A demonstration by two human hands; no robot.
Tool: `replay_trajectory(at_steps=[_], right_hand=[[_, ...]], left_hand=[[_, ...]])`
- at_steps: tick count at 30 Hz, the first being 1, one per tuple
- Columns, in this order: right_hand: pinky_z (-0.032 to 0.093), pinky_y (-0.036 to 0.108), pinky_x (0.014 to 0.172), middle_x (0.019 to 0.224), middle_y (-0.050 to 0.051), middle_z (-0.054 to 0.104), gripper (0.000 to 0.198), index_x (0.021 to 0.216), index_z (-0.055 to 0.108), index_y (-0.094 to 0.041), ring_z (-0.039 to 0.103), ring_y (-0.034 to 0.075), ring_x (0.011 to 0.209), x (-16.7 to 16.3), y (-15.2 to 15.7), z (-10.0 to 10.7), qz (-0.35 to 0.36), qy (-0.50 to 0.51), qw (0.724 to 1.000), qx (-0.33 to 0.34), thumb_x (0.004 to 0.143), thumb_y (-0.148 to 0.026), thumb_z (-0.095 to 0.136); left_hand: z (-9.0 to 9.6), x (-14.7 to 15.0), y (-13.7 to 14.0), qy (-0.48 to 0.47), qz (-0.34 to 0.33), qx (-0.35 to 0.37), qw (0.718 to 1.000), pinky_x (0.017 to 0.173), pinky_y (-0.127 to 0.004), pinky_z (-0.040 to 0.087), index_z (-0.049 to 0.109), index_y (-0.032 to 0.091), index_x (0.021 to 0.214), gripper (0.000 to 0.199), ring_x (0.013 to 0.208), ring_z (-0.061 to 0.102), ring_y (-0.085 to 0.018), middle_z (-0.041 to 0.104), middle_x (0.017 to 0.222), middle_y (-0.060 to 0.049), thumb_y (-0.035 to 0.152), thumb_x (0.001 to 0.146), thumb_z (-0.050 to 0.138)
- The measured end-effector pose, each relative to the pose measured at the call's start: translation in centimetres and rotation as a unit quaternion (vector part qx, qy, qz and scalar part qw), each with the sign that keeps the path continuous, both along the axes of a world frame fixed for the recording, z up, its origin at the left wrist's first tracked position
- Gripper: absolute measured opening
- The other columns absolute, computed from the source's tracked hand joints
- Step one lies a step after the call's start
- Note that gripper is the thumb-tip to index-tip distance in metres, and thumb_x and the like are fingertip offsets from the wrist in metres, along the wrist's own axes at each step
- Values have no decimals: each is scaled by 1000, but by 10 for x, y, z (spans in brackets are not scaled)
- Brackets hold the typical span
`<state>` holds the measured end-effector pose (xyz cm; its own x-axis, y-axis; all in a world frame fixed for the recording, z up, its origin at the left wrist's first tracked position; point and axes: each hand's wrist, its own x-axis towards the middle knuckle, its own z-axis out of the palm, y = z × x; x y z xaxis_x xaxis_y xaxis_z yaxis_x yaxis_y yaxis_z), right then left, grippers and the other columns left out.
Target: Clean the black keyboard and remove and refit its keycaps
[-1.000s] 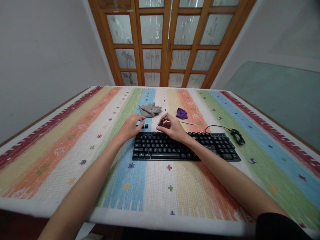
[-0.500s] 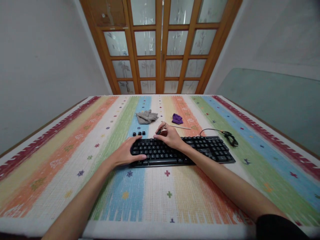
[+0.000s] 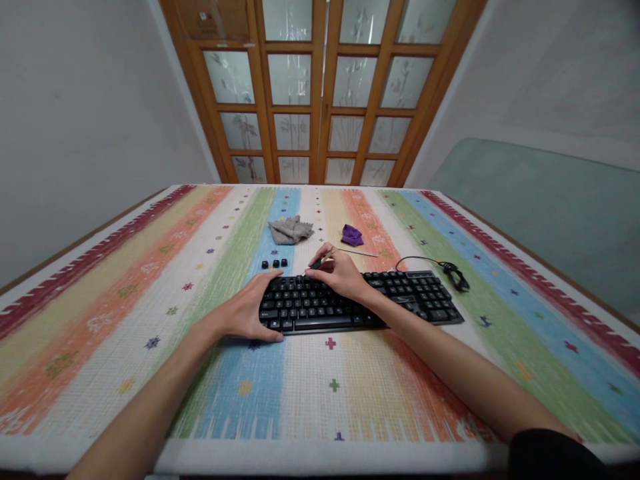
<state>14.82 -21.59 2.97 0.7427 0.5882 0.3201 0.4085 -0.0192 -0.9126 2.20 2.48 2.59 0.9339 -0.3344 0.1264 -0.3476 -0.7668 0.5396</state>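
Observation:
A black keyboard (image 3: 325, 311) lies across the striped cloth in front of me. My left hand (image 3: 245, 308) grips its left end, fingertips at the far edge and thumb along the near edge. Above the upper key row, my right hand (image 3: 345, 277) pinches a small dark tool (image 3: 315, 265) whose tip points down at the keys; its exact kind is unclear. Just beyond the far left corner, three loose black keycaps (image 3: 276, 263) stand in a row. A thin rod (image 3: 364, 253) shows behind my right hand; whether it joins the held tool I cannot tell.
Farther back lie a crumpled grey cloth (image 3: 291, 231) and a bunched purple cloth (image 3: 352, 235). The keyboard's cable (image 3: 454, 275) is coiled at the right. A patterned tablecloth (image 3: 175, 373) covers the table, with wood-framed glass doors (image 3: 320, 113) beyond.
My left thumb has slid from on top of the keys to the keyboard's near edge. My right hand keeps its pinch at nearly the same spot. The view has shifted slightly.

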Motion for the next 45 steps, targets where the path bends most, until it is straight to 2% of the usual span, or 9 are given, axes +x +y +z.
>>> replay_trajectory(at_steps=[13, 18, 21, 23, 25, 27, 29, 38, 45], right_hand=[[57, 32, 68, 83, 1, 69, 37, 88, 53, -21, 68, 15, 68, -23, 5, 5, 20, -1, 999, -41, 78, -45, 79], [51, 29, 61, 77, 0, 68, 30, 87, 56, -21, 66, 14, 64, -27, 6, 3, 9, -31, 998, -54, 81, -41, 76], [50, 28, 59, 77, 0, 67, 29, 86, 57, -20, 63, 13, 61, -27, 7, 0, -11, -37, 998, -45, 81, -41, 76], [51, 28, 59, 78, 0, 67, 31, 85, 56, -20, 64, 13, 61, -27, 9, -2, -16, -25, 999, -36, 79, -42, 77], [54, 29, 60, 79, 0, 67, 32, 85, 56, -20, 65, 13, 61, -27, 11, -3, -17, -9, 999, -29, 78, -43, 79], [56, 30, 63, 81, 1, 68, 34, 85, 55, -21, 67, 15, 65, -26, 12, -3, -19, 1, 1000, -24, 77, -44, 79], [59, 32, 67, 82, 2, 68, 34, 84, 55, -21, 69, 16, 70, -25, 12, -3, -25, 1, 999, -20, 77, -44, 80], [60, 34, 67, 81, 2, 66, 36, 82, 53, -21, 69, 17, 69, -20, 17, -4, -28, -17, 999, -30, 75, -44, 80], [54, 29, 63, 86, 3, 68, 28, 87, 53, -21, 72, 18, 72, -22, 31, 18, 18, -85, 986, -140, 79, -31, 78]], left_hand=[[-3, -18, 14, -23, -37, -3, 999, 109, -61, 44, 34, 24, 147, 111, 127, 54, -41, 50, 139, -16, 54, 56, 89], [-3, -23, 17, 6, -14, -34, 999, 113, -62, 39, 24, 26, 156, 127, 135, 49, -43, 47, 148, -18, 65, 55, 88], [-4, -21, 21, 12, 8, -86, 996, 114, -60, 38, 14, 24, 161, 119, 136, 49, -41, 48, 151, -20, 76, 71, 72], [-3, -18, 22, -7, 61, -103, 993, 111, -56, 42, 23, 20, 159, 88, 133, 54, -37, 53, 147, -19, 72, 92, 47], [-2, -16, 22, -37, 124, -85, 988, 108, -52, 46, 45, 16, 148, 66, 125, 59, -33, 62, 137, -17, 60, 102, 27], [0, -15, 22, -54, 142, -47, 987, 106, -48, 48, 63, 16, 128, 60, 117, 63, -30, 69, 124, -14, 51, 104, 21], [2, -16, 22, -59, 116, -18, 991, 103, -45, 50, 70, 17, 113, 58, 109, 66, -28, 73, 114, -11, 47, 104, 21], [0, -17, 22, -68, 111, -23, 991, 101, -48, 50, 60, 10, 135, 64, 111, 67, -30, 75, 115, -15, 49, 104, 21], [-3, -16, 23, -80, 114, -42, 989, 98, -47, 51, 63, 13, 131, 63, 107, 67, -29, 74, 112, -15, 49, 104, 20]])
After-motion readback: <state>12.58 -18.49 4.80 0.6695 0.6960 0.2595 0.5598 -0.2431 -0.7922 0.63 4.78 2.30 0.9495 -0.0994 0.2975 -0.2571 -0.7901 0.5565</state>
